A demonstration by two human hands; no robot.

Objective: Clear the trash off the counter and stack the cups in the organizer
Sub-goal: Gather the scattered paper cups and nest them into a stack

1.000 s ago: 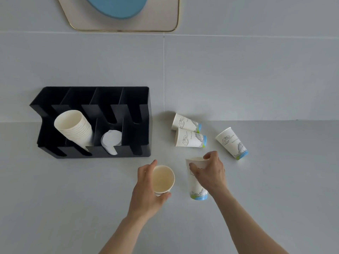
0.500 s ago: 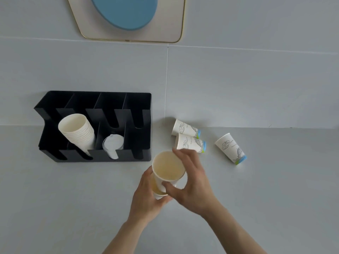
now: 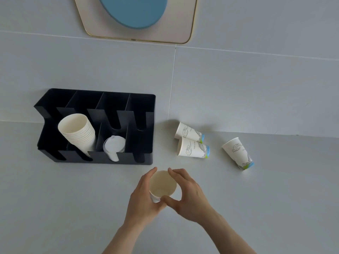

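Both hands, left hand (image 3: 145, 200) and right hand (image 3: 190, 195), grip the upright white paper cup (image 3: 162, 186) tight. The black plastic organizer (image 3: 145, 136) sits up and left, nearer the left hand.

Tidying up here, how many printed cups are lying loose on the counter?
3: two side by side near the wall, one further right. Cups held in the hands aren't counted.

Cup (image 3: 162, 184) in my hands: matt paper, plain cream inside | organizer (image 3: 141, 143): smooth black plastic, faint sheen | counter (image 3: 55, 208): smooth matt grey | lids (image 3: 113, 145): translucent plastic | loose cups (image 3: 193, 151): printed paper.
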